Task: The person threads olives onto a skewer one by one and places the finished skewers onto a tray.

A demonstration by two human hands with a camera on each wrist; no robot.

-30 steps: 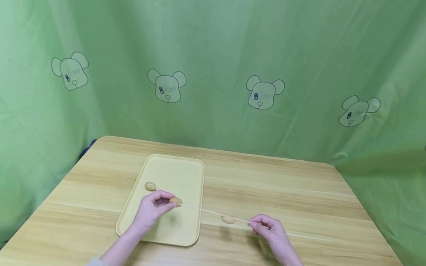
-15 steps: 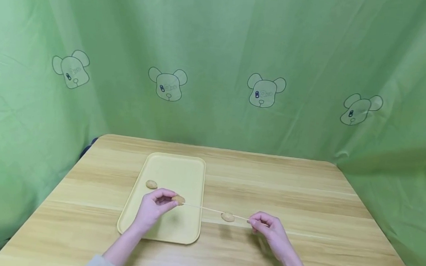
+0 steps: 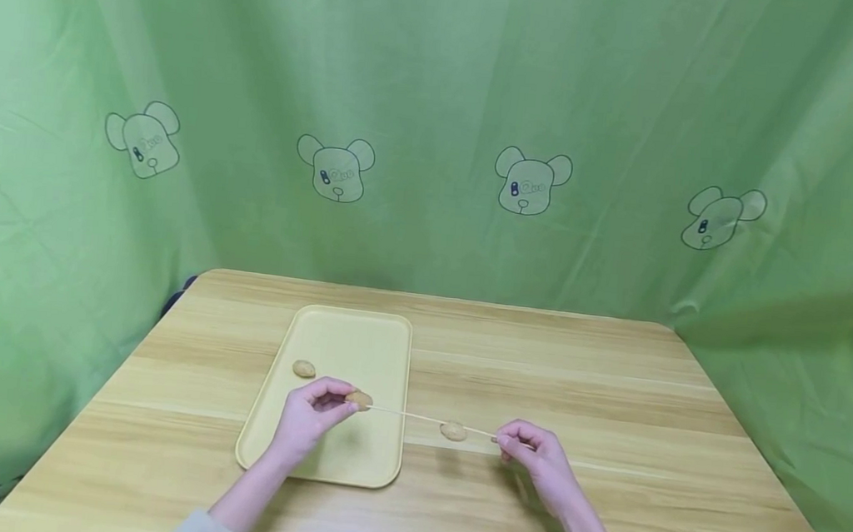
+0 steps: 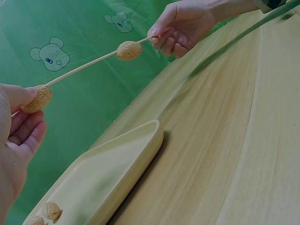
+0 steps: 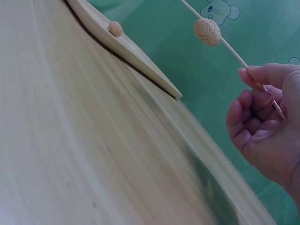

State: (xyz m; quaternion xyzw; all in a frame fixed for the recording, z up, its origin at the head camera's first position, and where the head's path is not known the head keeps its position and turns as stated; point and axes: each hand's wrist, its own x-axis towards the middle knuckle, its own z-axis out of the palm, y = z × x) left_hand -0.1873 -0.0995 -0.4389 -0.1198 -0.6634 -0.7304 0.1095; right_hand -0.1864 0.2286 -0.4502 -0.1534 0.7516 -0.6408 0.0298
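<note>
A thin wooden skewer (image 3: 415,416) spans the space between both hands, raised above the table. My left hand (image 3: 309,420) pinches a wrinkled tan ball (image 4: 38,99) at the skewer's left end, between thumb and fingers. A short bit of stick shows past that ball in the left wrist view. Farther along, a second wrinkled tan ball (image 5: 207,32) is threaded on the skewer, closer to my right hand (image 3: 539,463). The right thumb and index finger pinch the skewer's other end, whose tail lies across the palm in the right wrist view.
A cream rectangular tray (image 3: 383,338) lies under the left hand, on a wood-grain table (image 3: 575,378). One loose tan ball (image 3: 303,369) rests in it; the left wrist view shows another ball (image 4: 35,221) beside that one. A green curtain (image 3: 442,67) surrounds the table.
Both hands have drawn slightly closer together, the left moving a little right and the right a little left. The second ball has shifted slightly left with the skewer.
</note>
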